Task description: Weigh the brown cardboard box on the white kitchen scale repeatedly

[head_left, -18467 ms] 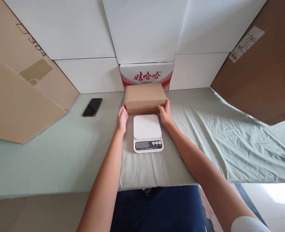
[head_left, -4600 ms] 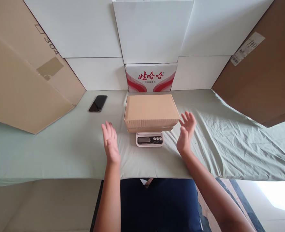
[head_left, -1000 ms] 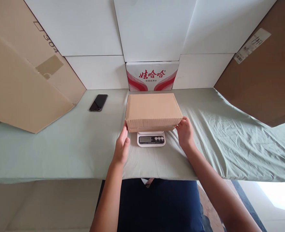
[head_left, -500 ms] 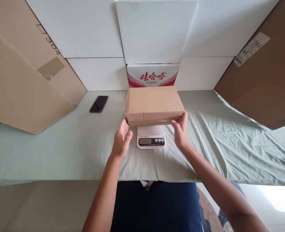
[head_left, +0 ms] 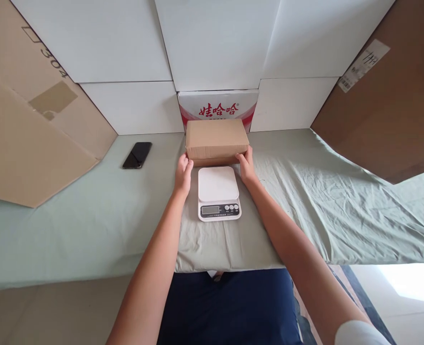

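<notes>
Evidently we held the plain brown rectangular cardboard box (head_left: 216, 141) by its near bottom corners, left hand (head_left: 183, 173) and right hand (head_left: 246, 166) both gripping it behind the white digital kitchen scale (head_left: 218, 193); it looked stiff and light.

The box (head_left: 216, 141) under my hands was plain tan cardboard, unprinted. The scale (head_left: 218, 193) in front of it was white, with a grey display and small dark-ringed buttons on its lower strip. A pale sage-green cloth (head_left: 323, 191) covered the bench. The phone (head_left: 137, 155) lying on it was glossy black. Behind the box stood a white carton (head_left: 218, 106) printed with red characters and red curved bands. The wall panels (head_left: 215, 43) were white. The big cardboard sheet (head_left: 25, 120) on the left was light tan with "304" in dark print; the one on the right (head_left: 387, 105) was darker brown with a white label. My trousers (head_left: 229, 306) were navy blue.
</notes>
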A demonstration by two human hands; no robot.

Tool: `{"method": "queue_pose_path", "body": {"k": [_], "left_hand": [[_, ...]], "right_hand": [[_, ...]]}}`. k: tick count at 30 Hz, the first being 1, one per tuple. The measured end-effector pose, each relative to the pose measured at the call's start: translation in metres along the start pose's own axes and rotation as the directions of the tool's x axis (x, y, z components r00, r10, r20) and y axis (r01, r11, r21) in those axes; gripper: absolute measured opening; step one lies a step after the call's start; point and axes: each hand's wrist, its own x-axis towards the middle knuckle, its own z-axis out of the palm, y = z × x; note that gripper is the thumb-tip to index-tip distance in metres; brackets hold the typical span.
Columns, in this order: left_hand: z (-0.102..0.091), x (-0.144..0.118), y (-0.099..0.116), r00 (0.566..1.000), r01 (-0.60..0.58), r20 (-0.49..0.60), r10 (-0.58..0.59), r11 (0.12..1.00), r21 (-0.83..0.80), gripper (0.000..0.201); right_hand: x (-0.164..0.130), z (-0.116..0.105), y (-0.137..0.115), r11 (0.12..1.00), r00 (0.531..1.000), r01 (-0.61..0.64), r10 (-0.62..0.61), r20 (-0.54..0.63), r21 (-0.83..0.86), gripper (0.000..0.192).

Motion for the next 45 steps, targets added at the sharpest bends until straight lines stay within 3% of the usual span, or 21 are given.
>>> {"method": "queue_pose_path", "body": {"k": [5, 14, 19, 24, 32, 45], "left_hand": [[-0.004, 0.001, -0.015, 0.999, 0.038, -0.019, -0.038, 0.999, 0.021, 0.066], [-0.007, 0.004, -0.018, 0.998, 0.064, -0.018, -0.063, 0.997, 0.032, 0.064], [-0.019, 0.007, -0.016, 0.982, 0.065, -0.183, -0.057, 0.997, 0.04, 0.077], [-0.027, 0.009, -0.012, 0.963, 0.102, -0.251, -0.1, 0.995, -0.008, 0.081], [-0.009, 0.002, -0.012, 0.976, 0.116, -0.183, -0.118, 0.993, -0.019, 0.069], [-0.01, 0.004, -0.013, 0.972, 0.147, -0.176, -0.154, 0.988, -0.054, 0.069]], "right_hand": [[0.002, -0.003, 0.004, 0.998, 0.998, -0.05, 0.051, 0.028, -0.025, 0.044], [0.001, -0.001, 0.007, 0.998, 0.998, -0.056, 0.057, 0.025, -0.037, 0.052], [0.005, -0.011, 0.015, 0.993, 0.993, -0.102, 0.105, -0.061, 0.052, 0.077], [0.009, -0.024, 0.022, 0.988, 0.98, -0.136, 0.144, -0.14, 0.07, 0.076], [0.009, -0.025, 0.023, 0.987, 0.981, -0.157, 0.159, -0.109, 0.031, 0.072], [0.013, -0.023, 0.036, 0.993, 0.989, -0.117, 0.12, -0.085, 0.032, 0.069]]}}
